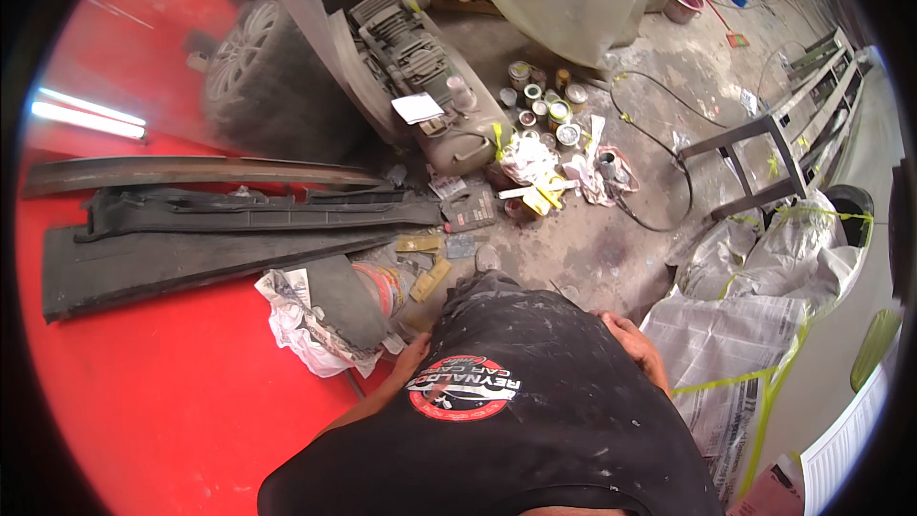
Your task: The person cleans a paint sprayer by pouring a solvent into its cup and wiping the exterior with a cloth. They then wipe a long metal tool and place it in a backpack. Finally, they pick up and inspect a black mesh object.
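Note:
My left hand (413, 357) hangs low at the left side of my dark, dusty shirt (564, 373); the shirt and arm hide most of its fingers. It is nearest to crumpled newspaper and white sheeting (310, 344) lying against the red panel. On the other side, my right hand (630, 339) rests by the shirt's edge, its fingers partly showing and bent. Whether it holds anything is hidden. Close to that hand, newspaper masking (735, 325) edged with yellow-green tape covers part of a grey car body.
Black trim pieces (239, 239) lie across the red surface (162, 373). Ahead stand an air compressor (458, 143), several paint cans (559, 113) and crumpled rags (527, 159). A dark hose (690, 191) loops over the floor towards a metal stand (788, 158). Yellow sanding blocks (432, 280) lie near my feet.

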`<control>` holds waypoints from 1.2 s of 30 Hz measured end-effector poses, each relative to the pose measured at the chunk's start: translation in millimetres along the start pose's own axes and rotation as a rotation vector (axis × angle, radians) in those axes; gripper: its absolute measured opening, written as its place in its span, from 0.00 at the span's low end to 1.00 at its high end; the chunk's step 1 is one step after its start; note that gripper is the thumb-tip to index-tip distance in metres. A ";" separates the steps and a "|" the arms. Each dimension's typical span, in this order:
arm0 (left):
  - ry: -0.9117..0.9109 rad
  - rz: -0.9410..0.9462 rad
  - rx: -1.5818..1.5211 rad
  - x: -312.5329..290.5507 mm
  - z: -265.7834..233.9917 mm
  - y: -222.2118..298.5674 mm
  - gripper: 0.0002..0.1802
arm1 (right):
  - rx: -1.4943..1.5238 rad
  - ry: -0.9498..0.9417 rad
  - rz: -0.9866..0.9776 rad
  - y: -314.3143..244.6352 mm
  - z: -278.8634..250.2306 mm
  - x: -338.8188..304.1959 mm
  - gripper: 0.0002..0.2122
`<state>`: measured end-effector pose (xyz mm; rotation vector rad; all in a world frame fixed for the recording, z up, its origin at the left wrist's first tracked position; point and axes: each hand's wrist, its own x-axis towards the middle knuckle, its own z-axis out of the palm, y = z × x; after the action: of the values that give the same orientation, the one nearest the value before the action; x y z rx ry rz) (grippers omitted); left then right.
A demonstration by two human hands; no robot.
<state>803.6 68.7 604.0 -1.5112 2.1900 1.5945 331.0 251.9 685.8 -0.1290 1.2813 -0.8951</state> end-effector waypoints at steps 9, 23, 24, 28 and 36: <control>0.259 -0.167 0.205 21.6 16.4 -89.0 0.13 | -0.070 0.266 0.008 6.2 1.7 -51.9 0.20; 0.387 -0.012 -0.049 18.1 -29.7 186.6 0.15 | -0.338 -0.187 -0.307 -99.1 74.8 50.7 0.29; 0.451 0.001 0.036 22.6 -40.5 178.3 0.15 | -0.339 -0.079 -0.229 -100.7 71.3 45.6 0.31; 0.488 0.055 0.053 45.8 -91.0 189.5 0.20 | -0.611 0.298 -0.218 -62.2 17.8 27.9 0.27; 0.491 0.338 -0.836 68.5 -183.7 320.1 0.34 | -0.836 0.270 -0.411 -134.7 62.4 0.5 0.26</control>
<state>627.9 -114.7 880.3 -1.9518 2.1912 2.7519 317.1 137.7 779.6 -0.9840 1.8621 -0.6737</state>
